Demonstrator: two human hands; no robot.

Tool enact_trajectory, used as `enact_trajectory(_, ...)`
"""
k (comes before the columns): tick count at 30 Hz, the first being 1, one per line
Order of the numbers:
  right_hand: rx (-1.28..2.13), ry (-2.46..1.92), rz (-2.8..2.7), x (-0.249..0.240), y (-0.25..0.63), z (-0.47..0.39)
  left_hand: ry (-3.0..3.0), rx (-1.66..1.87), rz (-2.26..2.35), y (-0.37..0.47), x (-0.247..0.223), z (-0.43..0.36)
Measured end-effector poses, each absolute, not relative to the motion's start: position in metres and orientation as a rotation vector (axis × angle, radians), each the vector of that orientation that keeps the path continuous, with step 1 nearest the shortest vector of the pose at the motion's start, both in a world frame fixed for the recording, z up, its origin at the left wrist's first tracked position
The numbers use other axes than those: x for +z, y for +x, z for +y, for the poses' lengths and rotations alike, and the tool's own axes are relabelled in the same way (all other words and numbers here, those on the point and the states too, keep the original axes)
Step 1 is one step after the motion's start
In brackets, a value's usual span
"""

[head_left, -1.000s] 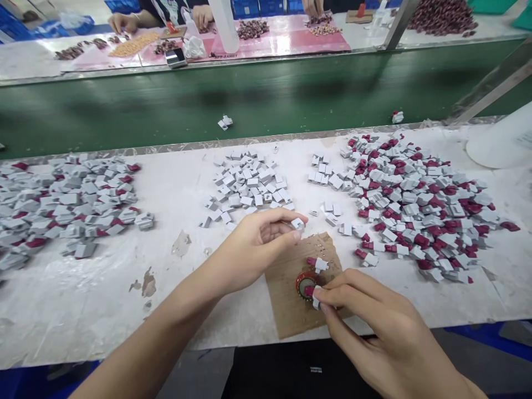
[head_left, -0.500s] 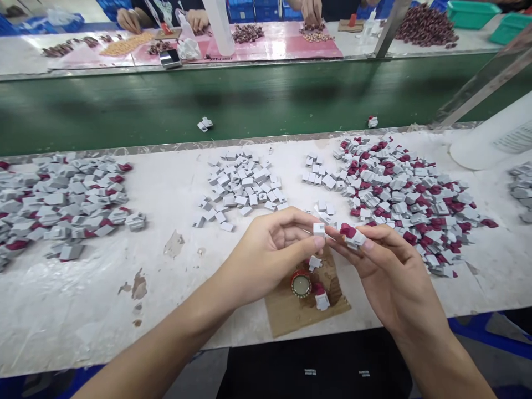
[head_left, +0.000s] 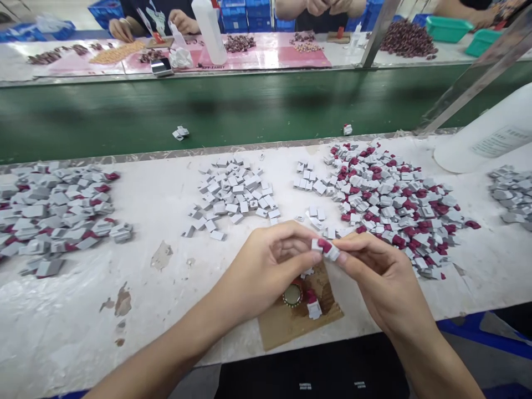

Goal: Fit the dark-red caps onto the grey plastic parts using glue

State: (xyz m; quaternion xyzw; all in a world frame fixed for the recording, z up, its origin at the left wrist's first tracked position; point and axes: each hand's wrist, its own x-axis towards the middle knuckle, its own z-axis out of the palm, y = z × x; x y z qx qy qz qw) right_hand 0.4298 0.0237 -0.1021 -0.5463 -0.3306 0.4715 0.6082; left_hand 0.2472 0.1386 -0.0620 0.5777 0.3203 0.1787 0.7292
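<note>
My left hand [head_left: 266,266] pinches a small light-grey block [head_left: 316,245] between thumb and fingers. A grey and maroon piece [head_left: 329,249] is gripped in the fingertips of my right hand [head_left: 374,266], and the two parts touch or nearly touch. Below the hands lies a brown cardboard piece [head_left: 274,331] bearing a bottle cap [head_left: 292,295] and another grey and maroon piece [head_left: 314,308]. Beyond my left hand is a pile of grey blocks [head_left: 236,191]. A larger pile of grey and maroon pieces [head_left: 390,199] lies beyond my right hand.
Another mixed pile [head_left: 62,208] lies at the left, and grey parts [head_left: 513,191] at the far right. A white bottle [head_left: 482,136] leans in at the right. Behind a green belt [head_left: 249,111], other people work at a table with a clear bottle [head_left: 210,33].
My hands have come together, bringing the maroon-tipped piece against the grey block. The whole view has shifted slightly, and a person's hands opposite have lifted off the pink sheet.
</note>
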Motion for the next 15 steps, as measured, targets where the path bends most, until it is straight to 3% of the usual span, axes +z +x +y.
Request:
enact_trajectory(11,1.144,-1.437,-1.135,-0.070,0.458,0.072,1.875,0.274,0.750,0.263,-0.046,0.182)
enact_trajectory(15,0.666,-1.900,-1.466,-0.047,0.492,0.149,2.066,0.330,0.895,0.273,-0.038,0.245)
